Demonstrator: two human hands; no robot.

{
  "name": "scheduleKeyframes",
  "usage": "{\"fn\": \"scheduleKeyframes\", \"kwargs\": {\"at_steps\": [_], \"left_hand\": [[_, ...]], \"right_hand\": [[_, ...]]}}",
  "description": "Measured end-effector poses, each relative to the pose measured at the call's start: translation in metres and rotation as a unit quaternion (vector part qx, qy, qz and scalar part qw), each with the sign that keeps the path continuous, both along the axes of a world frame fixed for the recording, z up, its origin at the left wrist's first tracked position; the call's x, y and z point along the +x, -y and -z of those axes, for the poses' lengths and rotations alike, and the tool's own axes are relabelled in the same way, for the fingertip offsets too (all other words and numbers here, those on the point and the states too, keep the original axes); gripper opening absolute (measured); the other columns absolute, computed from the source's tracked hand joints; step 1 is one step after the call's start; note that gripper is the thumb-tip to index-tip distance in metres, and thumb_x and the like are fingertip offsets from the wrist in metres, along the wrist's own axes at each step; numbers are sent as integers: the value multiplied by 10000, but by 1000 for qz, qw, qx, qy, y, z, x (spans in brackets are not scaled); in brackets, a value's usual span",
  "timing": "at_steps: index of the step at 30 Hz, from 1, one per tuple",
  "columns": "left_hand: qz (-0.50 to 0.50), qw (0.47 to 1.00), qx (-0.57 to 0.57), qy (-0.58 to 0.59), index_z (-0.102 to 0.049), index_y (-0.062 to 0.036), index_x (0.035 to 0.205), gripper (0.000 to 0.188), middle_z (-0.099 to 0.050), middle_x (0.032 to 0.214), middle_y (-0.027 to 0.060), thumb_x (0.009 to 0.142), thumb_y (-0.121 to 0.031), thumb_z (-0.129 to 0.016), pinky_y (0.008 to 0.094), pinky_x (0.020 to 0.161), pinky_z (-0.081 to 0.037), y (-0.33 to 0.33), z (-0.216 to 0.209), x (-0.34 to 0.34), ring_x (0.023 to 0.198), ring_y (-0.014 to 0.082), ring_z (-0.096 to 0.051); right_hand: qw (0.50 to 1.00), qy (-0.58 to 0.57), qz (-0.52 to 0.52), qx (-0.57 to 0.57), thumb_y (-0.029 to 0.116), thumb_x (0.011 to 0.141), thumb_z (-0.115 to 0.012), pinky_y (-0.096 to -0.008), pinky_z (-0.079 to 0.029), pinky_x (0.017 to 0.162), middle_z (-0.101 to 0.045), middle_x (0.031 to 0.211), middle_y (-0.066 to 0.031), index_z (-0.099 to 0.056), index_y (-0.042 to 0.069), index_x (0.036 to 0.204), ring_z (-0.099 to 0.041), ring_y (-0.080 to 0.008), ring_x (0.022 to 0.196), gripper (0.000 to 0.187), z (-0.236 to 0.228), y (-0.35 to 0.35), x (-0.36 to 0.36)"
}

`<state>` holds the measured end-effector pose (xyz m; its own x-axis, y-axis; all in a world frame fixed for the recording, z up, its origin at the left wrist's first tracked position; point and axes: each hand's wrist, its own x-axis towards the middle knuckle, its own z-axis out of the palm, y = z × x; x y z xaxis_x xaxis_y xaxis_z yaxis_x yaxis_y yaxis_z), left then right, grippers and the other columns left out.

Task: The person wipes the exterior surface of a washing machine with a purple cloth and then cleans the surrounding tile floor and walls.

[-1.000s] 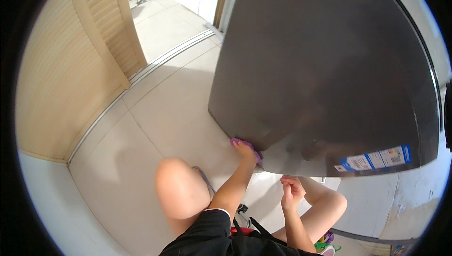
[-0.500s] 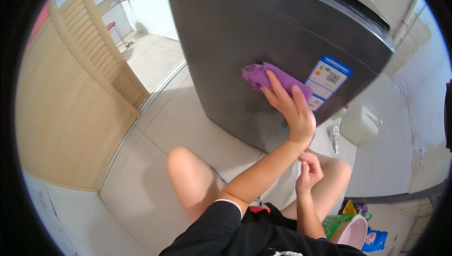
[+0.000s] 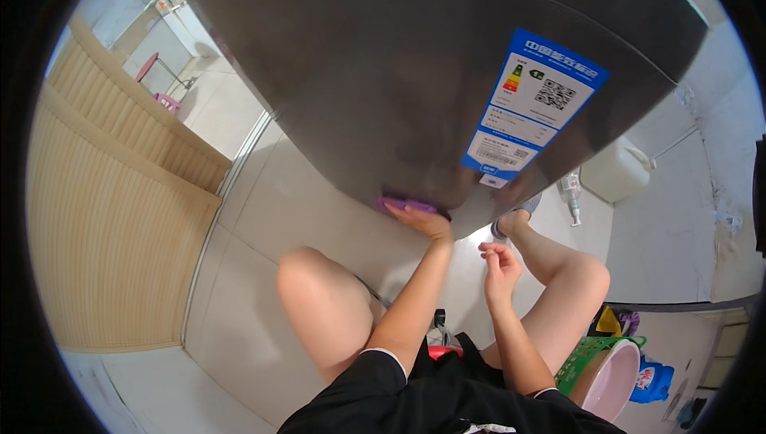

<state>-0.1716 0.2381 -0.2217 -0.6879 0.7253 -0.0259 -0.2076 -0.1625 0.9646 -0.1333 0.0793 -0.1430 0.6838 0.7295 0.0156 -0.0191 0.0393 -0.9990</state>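
A dark grey appliance [image 3: 343,75] with a smooth front fills the upper middle. A blue and white label [image 3: 533,119] is stuck on its right part. Low on the front, my left hand [image 3: 423,220] presses a folded purple cloth [image 3: 396,203] against the surface. The fingers lie over the cloth and cover much of it. My right hand [image 3: 503,270] hangs apart from the appliance, in front of my right leg. Its fingers are curled in loosely, and I see nothing between them.
A louvred folding door [image 3: 120,211] stands at the left. Right of the appliance are a clear pump bottle [image 3: 571,195] and a whitish jug [image 3: 618,171]. A pink basin [image 3: 613,382], a green basket [image 3: 581,358] and a blue package [image 3: 653,380] sit at the lower right.
My left hand has moved the purple cloth down from beside the label to the lower front. My view has shifted, so the appliance looks larger. My right hand stays loosely curled.
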Motion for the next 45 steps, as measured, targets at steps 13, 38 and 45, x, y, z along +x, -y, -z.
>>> {"fn": "scheduleKeyframes", "kwargs": {"at_steps": [13,38,45], "left_hand": [[379,637,-108,662,-505,-124,1264,476,-516,1293,47,912,-398,-338,406,1020,-360,12,128,-13,1215,213,-458],[593,600,-82,531,-170,53,1407,605,-2,1485,287,972,-366,-192,602,1107,-61,41,-379,-45,1357,478,112],[503,750,-137,407,-420,4,1145,499,-484,1130,250,921,-421,-286,661,913,-333,32,-260,-7,1042,439,-467]], "right_hand": [[969,-212,71,-106,66,885,-503,-294,-516,674,-627,874,-66,-605,11,872,-627,-164,818,117,60,-5,16],[975,-186,93,75,50,867,-510,-269,-519,649,-636,818,-62,-612,10,830,-633,-137,754,116,-3,17,12],[961,-212,117,137,27,861,-515,-253,-510,651,-649,823,-78,-623,-16,846,-621,-135,755,118,-40,15,16]]}}
